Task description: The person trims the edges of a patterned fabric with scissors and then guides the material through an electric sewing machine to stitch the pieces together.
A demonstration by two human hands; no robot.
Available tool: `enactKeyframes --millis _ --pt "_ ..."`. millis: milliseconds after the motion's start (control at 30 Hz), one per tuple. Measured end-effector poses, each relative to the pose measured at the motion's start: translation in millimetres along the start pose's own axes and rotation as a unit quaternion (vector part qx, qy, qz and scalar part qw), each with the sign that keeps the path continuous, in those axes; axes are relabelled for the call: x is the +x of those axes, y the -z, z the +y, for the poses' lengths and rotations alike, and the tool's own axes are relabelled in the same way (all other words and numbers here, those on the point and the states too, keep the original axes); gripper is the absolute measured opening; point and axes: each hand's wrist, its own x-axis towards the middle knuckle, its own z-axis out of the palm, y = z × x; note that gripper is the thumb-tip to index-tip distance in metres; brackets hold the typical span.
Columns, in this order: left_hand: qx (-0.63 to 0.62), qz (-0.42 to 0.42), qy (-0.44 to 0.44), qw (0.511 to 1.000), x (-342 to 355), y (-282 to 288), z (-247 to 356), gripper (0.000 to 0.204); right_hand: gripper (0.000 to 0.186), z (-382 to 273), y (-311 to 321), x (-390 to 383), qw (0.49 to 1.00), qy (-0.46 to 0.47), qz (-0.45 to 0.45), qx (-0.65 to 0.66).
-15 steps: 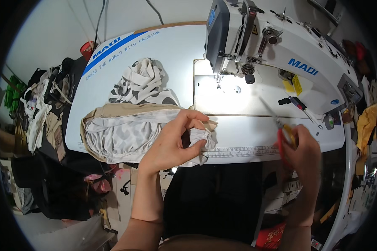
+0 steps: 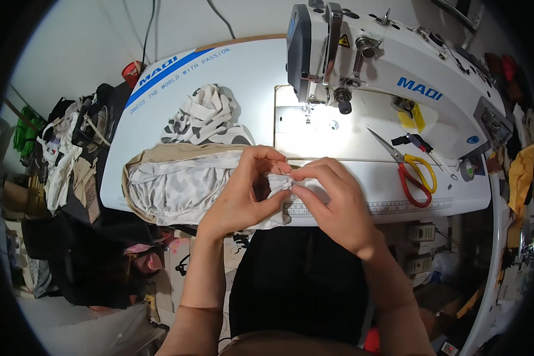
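- Matt, puckered cloth (image 2: 279,185) between the left hand (image 2: 237,199) and right hand (image 2: 340,207)
- Scissors (image 2: 399,158) right of both hands: shiny metal blades (image 2: 385,145), plastic handles (image 2: 402,178)
- Glossy sewing machine (image 2: 391,68) beyond them
- Smooth tabletop (image 2: 255,71) beneath them

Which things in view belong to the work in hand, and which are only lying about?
Probably belonging:
pale cloth, pinched by left hand and right hand
scissors, lying near the right hand
sewing machine, lamp lit

Apparently lying about:
heaped clothes, far left
red container
green bundle

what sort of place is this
Probably a small sewing workshop: there's a large white sewing machine, metal scissors with red and yellow handles, and beige-edged, gathered white fabric with grey spots.
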Motion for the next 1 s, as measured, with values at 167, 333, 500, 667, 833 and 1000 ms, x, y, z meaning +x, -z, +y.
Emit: enactKeyframes --millis 167,333,500,667,833,1000 --pt "0.089 0.069 -0.026 0.993 -9 2 1 0.054 0.011 19 -24 1 0.957 -0.162 -0.070 0.230" --pt "0.435 0.218 -0.120 0.865 -26 -10 25 0.027 0.012 26 -17 2 0.919 -0.226 -0.088 0.310" --pt "0.283 0.249 -0.032 0.926 -31 -39 27 0.021 0.014 22 -12 4 0.892 -0.263 -0.108 0.350" --pt "0.329 0.267 -0.061 0.904 -23 -49 24 0.019 0.013 24 -16 0 0.918 -0.217 -0.091 0.319" --pt "0.409 0.271 -0.086 0.867 -17 -50 27 0.017 0.012 26 -25 -3 0.941 -0.171 -0.062 0.287" --pt "0.334 0.246 -0.063 0.908 -19 -44 21 0.015 0.012 23 -25 -1 0.955 -0.160 -0.034 0.249"
